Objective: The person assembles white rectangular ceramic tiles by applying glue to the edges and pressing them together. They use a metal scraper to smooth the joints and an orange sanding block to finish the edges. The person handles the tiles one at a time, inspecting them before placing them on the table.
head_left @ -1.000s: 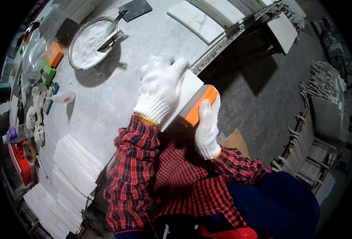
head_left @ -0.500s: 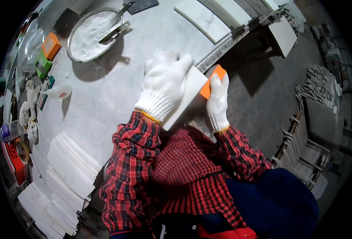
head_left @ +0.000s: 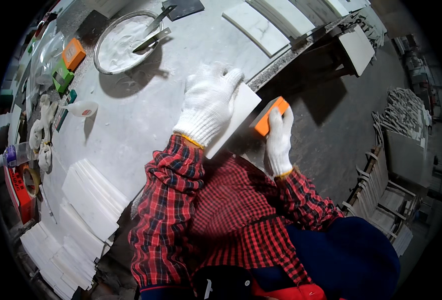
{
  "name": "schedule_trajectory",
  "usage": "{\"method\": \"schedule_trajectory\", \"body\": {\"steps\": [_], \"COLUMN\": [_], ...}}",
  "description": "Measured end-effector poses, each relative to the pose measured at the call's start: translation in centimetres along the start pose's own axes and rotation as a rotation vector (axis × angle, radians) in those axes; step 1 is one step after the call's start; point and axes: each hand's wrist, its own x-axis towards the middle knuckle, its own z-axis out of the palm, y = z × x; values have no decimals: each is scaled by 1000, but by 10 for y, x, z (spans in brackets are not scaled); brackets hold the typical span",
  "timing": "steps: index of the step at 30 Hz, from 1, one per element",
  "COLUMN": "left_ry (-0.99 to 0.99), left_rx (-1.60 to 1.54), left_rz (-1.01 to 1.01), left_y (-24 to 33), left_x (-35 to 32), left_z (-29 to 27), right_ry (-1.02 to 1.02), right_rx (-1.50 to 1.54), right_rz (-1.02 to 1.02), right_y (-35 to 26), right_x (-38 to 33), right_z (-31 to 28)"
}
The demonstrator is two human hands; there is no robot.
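Note:
A white stone tile (head_left: 237, 116) lies along the near edge of the table, part of it covered by my left hand (head_left: 207, 102). That hand wears a white knitted glove, and its fingers are curled over the tile, gripping it. Off the table edge, my gloved right hand (head_left: 281, 137) holds an orange sanding block (head_left: 270, 118) with a darker underside. A small gap separates the block from the tile's long side. The fingertips of my left hand are partly hidden by the back of the glove.
A metal bowl (head_left: 97, 57) of white paste with two putty knives stands at the far left. White tiles (head_left: 256, 26) lie far right, with stacked strips (head_left: 93, 197) near left. A squeeze bottle (head_left: 83, 108), an orange block (head_left: 73, 53) and a green block (head_left: 62, 76) line the left side.
My right hand has drawn the sanding block away from the tile's edge, to the right and slightly toward me. My left hand stays on the tile. The whole view has shifted slightly.

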Motion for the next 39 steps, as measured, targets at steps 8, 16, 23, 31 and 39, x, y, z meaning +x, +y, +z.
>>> {"method": "schedule_trajectory", "body": {"steps": [8, 16, 23, 31, 39], "left_ry": [-9, -35, 11, -11, -2], "left_rx": [-16, -37, -22, -3, 24], "left_rz": [-1, -6, 18, -4, 5], "left_y": [0, 2, -3, -1, 4], "left_x": [0, 4, -3, 0, 0], "left_z": [-2, -4, 3, 0, 1], "right_ry": [-326, -154, -278, -28, -148], "right_rx": [-369, -540, -589, -206, 278], "right_rz": [-778, -1015, -1095, -413, 26], "right_y": [6, 11, 8, -5, -37], "right_x": [-60, 7, -26, 19, -42], "right_z": [-4, -8, -6, -22, 28]}}
